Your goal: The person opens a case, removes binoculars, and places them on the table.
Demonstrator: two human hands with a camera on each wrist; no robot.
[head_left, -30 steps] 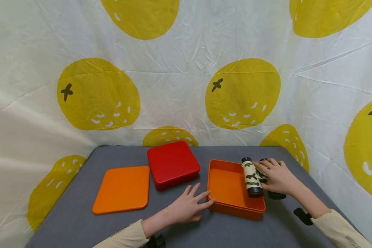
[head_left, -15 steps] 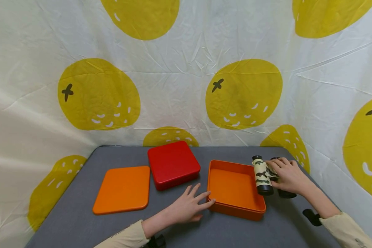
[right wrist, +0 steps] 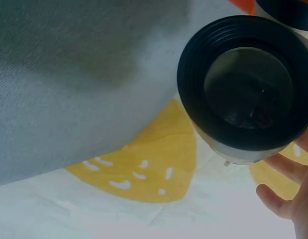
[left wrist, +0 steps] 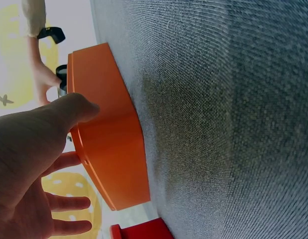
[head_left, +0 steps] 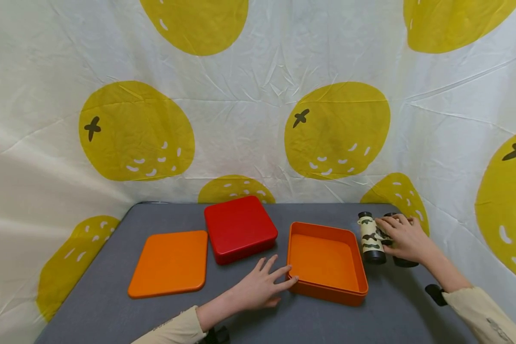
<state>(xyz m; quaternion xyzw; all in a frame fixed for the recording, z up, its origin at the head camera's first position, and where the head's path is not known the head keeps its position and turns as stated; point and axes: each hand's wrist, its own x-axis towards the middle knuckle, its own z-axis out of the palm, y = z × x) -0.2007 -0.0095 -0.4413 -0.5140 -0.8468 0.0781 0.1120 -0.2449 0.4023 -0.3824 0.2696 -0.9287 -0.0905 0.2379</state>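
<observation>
In the head view, camouflage-patterned binoculars (head_left: 370,239) with black ends are beside the right wall of an open orange box (head_left: 327,296). My right hand (head_left: 406,239) grips them from above around the middle bridge, partly hiding the far barrel. In the right wrist view one large black-rimmed lens (right wrist: 248,87) faces the camera. My left hand (head_left: 258,286) is at the box's near left corner with its fingers spread. The left wrist view has its thumb (left wrist: 76,107) against the box's orange side wall (left wrist: 111,129).
An orange square lid (head_left: 169,263) lies flat on the grey table (head_left: 249,325) at the left. A red box (head_left: 241,227) with its lid on stands between that lid and the orange box. Behind hangs a white curtain (head_left: 241,134) printed with yellow fruit.
My right hand has carried the binoculars from over the orange box's right side to the right and slightly away, beyond the box's wall. My left hand has stayed put.
</observation>
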